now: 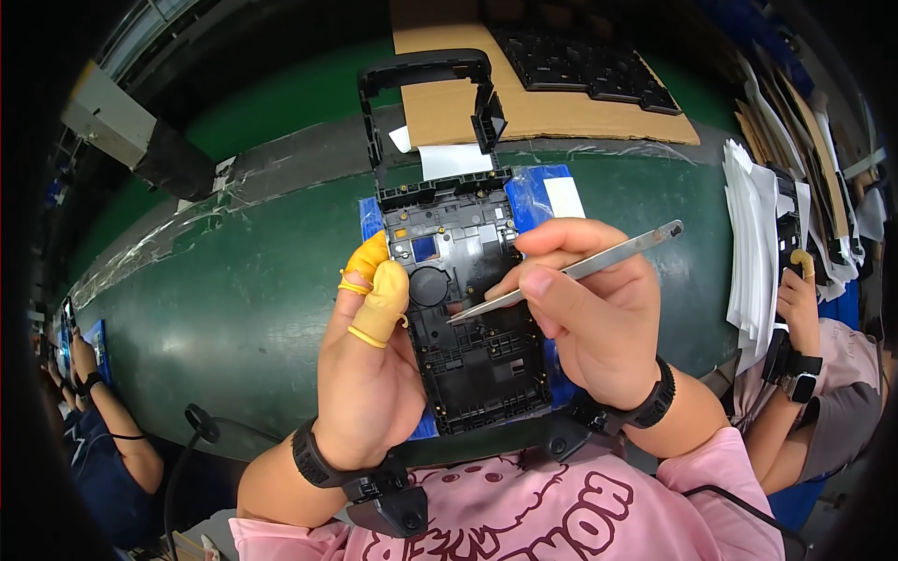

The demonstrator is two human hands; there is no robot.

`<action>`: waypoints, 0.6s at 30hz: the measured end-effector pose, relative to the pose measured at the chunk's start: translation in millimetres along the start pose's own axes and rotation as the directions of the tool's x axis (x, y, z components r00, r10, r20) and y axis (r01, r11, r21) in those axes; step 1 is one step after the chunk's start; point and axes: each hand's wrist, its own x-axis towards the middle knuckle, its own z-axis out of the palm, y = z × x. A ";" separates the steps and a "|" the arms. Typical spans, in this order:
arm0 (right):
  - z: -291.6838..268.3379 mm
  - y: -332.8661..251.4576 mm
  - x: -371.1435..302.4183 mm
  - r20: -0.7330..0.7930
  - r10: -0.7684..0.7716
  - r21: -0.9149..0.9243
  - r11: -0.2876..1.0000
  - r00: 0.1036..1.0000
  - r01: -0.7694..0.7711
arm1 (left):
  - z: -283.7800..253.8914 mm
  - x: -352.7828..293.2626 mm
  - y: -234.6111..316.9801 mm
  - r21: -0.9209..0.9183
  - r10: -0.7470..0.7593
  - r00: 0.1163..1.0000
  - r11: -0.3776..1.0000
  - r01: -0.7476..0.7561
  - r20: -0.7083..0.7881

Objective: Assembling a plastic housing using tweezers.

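A black plastic housing (pixel 479 374) with ribs, brass-coloured inserts and a round recess lies over a blue pad (pixel 533 196), and a black handle frame (pixel 426 65) extends from its far end. My left hand (pixel 360 374) grips the housing's left edge; two of its fingertips wear yellow finger cots (pixel 382 304). Between the thumb and fingers of my right hand (pixel 599 318) is a pair of metal tweezers (pixel 617 254). The tweezers' tips point down at the middle of the housing, just below the round recess. Whether they pinch anything is too small to tell.
Beyond the green table (pixel 243 280), a cardboard sheet (pixel 449 112) carries black plastic parts (pixel 585 70). White paper sheets (pixel 748 243) stand at the right, beside another person's hand (pixel 798 304). Another person's arm (pixel 117 421) shows at far left. A grey-white post (pixel 112 117) rises at the back left.
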 end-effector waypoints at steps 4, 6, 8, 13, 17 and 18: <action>-0.8 1.0 0.4 0.012 -0.001 0.017 1.000 1.000 0.000 | -0.5 1.0 -0.1 0.004 0.004 1.000 1.000 -0.004 0.012; -0.7 1.5 0.5 0.014 -0.004 0.033 0.999 1.000 0.004 | 0.1 1.0 0.0 0.007 0.005 1.000 1.000 -0.005 0.012; -0.2 1.8 0.5 0.010 0.005 0.037 0.999 1.000 -0.006 | 1.1 -0.5 0.3 0.007 0.006 1.000 1.000 -0.006 -0.003; -0.6 2.7 -0.1 0.014 0.006 0.036 0.999 1.000 -0.006 | -0.5 -0.2 -0.4 0.013 0.016 1.000 1.000 -0.017 0.020; -1.6 4.0 0.3 0.021 -0.009 0.022 1.000 1.000 0.008 | -0.5 -0.2 -1.5 0.013 0.022 0.999 1.000 -0.023 0.027; -1.0 4.1 -0.4 0.020 -0.008 0.021 1.000 1.000 0.008 | -1.2 -0.6 -1.8 0.012 0.021 0.999 1.000 -0.022 0.027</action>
